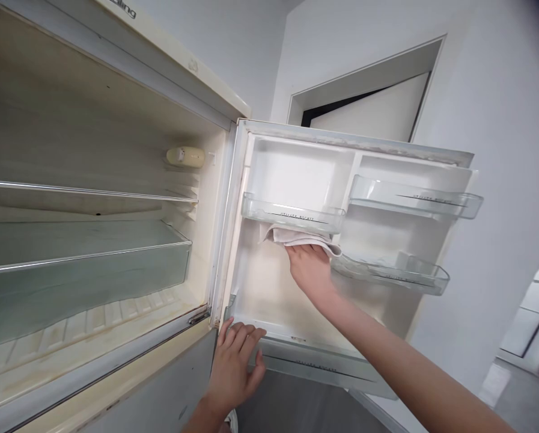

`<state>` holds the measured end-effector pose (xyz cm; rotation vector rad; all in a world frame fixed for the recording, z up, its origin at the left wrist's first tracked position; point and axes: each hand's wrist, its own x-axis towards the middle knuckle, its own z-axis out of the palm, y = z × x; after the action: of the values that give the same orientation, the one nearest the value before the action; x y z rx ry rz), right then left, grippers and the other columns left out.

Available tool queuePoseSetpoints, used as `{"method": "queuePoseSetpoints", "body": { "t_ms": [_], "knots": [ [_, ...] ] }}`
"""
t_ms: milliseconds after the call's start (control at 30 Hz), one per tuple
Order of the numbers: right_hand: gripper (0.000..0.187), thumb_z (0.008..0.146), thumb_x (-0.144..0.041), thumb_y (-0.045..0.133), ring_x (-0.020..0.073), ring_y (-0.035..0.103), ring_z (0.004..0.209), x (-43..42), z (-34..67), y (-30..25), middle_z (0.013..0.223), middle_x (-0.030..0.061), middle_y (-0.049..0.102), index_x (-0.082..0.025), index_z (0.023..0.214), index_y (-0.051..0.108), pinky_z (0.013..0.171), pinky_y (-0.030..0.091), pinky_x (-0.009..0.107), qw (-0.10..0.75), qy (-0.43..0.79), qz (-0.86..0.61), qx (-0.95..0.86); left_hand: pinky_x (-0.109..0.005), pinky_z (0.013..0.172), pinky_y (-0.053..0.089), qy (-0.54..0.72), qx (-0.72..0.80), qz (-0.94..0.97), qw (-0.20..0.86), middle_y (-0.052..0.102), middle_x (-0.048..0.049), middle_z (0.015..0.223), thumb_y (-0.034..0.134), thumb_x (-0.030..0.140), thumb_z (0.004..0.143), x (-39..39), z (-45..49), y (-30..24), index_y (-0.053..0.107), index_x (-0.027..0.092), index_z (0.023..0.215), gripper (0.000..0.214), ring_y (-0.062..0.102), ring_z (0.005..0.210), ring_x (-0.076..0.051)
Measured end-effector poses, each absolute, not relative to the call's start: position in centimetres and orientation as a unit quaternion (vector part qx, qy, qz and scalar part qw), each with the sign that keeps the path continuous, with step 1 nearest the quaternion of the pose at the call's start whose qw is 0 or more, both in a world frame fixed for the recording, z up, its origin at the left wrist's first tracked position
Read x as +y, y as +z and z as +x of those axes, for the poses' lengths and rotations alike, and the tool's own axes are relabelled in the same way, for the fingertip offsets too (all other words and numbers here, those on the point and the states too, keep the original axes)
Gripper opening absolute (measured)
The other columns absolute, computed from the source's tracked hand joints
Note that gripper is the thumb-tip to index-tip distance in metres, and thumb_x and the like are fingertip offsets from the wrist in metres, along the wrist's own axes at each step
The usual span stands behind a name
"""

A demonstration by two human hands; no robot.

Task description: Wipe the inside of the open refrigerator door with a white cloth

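An old white fridge stands open, its upper door [296,288] swung out to the right. My right hand [309,267] presses a pale cloth [296,236] against the door's inner wall, just under a clear door bin [291,215]. Its fingers are closed over the cloth. My left hand [235,367] grips the bottom edge of the door near the hinge corner, fingers curled over the lower bin's rim [296,352].
Two more clear bins [416,201] [390,273] hang on the door's right side. The fridge compartment [84,240] on the left has glass shelves and a lamp housing [185,156]. A doorway [368,102] and white wall lie behind the door.
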<state>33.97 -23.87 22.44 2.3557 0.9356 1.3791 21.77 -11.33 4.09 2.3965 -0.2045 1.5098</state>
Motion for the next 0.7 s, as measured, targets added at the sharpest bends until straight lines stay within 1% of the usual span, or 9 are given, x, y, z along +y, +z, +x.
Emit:
{"method": "queuePoseSetpoints", "body": {
  "t_ms": [100, 267, 367, 433, 500, 567, 633, 700],
  "knots": [
    [0.041, 0.090, -0.005, 0.039, 0.0250, 0.062, 0.105, -23.5, 33.2, 22.0, 0.109, 0.0127, 0.071, -0.012, 0.121, 0.064, 0.093, 0.042, 0.036, 0.105, 0.478, 0.821, 0.294, -0.034, 0.111, 0.024, 0.514, -0.064, 0.840, 0.161, 0.069, 0.0069, 0.094, 0.055, 0.019, 0.080, -11.5, 21.7, 4.1, 0.061, 0.029, 0.109, 0.032, 0.061, 0.094, -0.014],
    [0.045, 0.090, -0.008, 0.046, 0.0296, 0.057, 0.119, -23.5, 33.8, 21.0, 0.122, 0.0139, 0.067, -0.013, 0.132, 0.060, 0.105, 0.037, 0.040, 0.083, 0.542, 0.794, 0.264, -0.036, 0.112, 0.024, 0.500, -0.052, 0.848, 0.166, 0.069, 0.0076, 0.096, 0.055, 0.019, 0.081, -11.7, 21.8, 3.9, 0.059, 0.031, 0.113, 0.034, 0.061, 0.096, -0.013],
    [0.045, 0.089, -0.007, 0.047, 0.0296, 0.055, 0.122, -24.6, 33.7, 20.6, 0.123, 0.0172, 0.066, -0.008, 0.131, 0.060, 0.105, 0.037, 0.038, 0.085, 0.559, 0.786, 0.250, -0.036, 0.112, 0.023, 0.504, -0.054, 0.847, 0.159, 0.070, 0.0082, 0.097, 0.055, 0.020, 0.082, -11.7, 22.0, 3.7, 0.059, 0.031, 0.113, 0.034, 0.061, 0.096, -0.013],
    [0.045, 0.088, -0.006, 0.046, 0.0289, 0.055, 0.122, -25.7, 32.8, 20.5, 0.125, 0.0185, 0.065, -0.006, 0.131, 0.059, 0.107, 0.035, 0.039, 0.097, 0.563, 0.778, 0.261, -0.035, 0.112, 0.023, 0.509, -0.055, 0.845, 0.152, 0.070, 0.0084, 0.097, 0.055, 0.020, 0.081, -11.7, 22.1, 3.7, 0.059, 0.031, 0.113, 0.033, 0.062, 0.096, -0.013],
    [0.048, 0.089, -0.006, 0.044, 0.0271, 0.054, 0.123, -26.9, 31.7, 20.4, 0.129, 0.0163, 0.063, -0.008, 0.136, 0.054, 0.112, 0.030, 0.041, 0.103, 0.575, 0.761, 0.282, -0.034, 0.112, 0.022, 0.518, -0.056, 0.841, 0.147, 0.071, 0.0085, 0.096, 0.055, 0.019, 0.080, -11.7, 22.1, 3.8, 0.060, 0.031, 0.111, 0.033, 0.062, 0.095, -0.013],
    [0.053, 0.090, -0.007, 0.042, 0.0251, 0.054, 0.123, -28.3, 31.1, 20.2, 0.134, 0.0126, 0.061, -0.013, 0.142, 0.048, 0.113, 0.027, 0.044, 0.102, 0.595, 0.740, 0.297, -0.033, 0.111, 0.021, 0.533, -0.063, 0.833, 0.139, 0.071, 0.0081, 0.095, 0.054, 0.019, 0.079, -11.7, 22.2, 3.9, 0.061, 0.030, 0.109, 0.033, 0.063, 0.094, -0.013],
    [0.057, 0.089, -0.008, 0.044, 0.0247, 0.056, 0.120, -30.1, 31.4, 20.3, 0.136, 0.0110, 0.059, -0.016, 0.146, 0.043, 0.111, 0.030, 0.044, 0.107, 0.627, 0.708, 0.308, -0.033, 0.111, 0.022, 0.544, -0.067, 0.826, 0.131, 0.071, 0.0072, 0.095, 0.054, 0.019, 0.078, -11.7, 22.4, 4.0, 0.062, 0.029, 0.107, 0.032, 0.063, 0.094, -0.014],
    [0.062, 0.088, -0.011, 0.048, 0.0280, 0.057, 0.119, -32.1, 32.4, 21.4, 0.137, 0.0126, 0.059, -0.018, 0.149, 0.039, 0.107, 0.034, 0.046, 0.106, 0.674, 0.660, 0.314, -0.033, 0.110, 0.023, 0.553, -0.067, 0.821, 0.128, 0.072, 0.0068, 0.094, 0.054, 0.019, 0.078, -11.7, 22.5, 3.9, 0.062, 0.028, 0.107, 0.032, 0.063, 0.093, -0.014]
  ]
}}
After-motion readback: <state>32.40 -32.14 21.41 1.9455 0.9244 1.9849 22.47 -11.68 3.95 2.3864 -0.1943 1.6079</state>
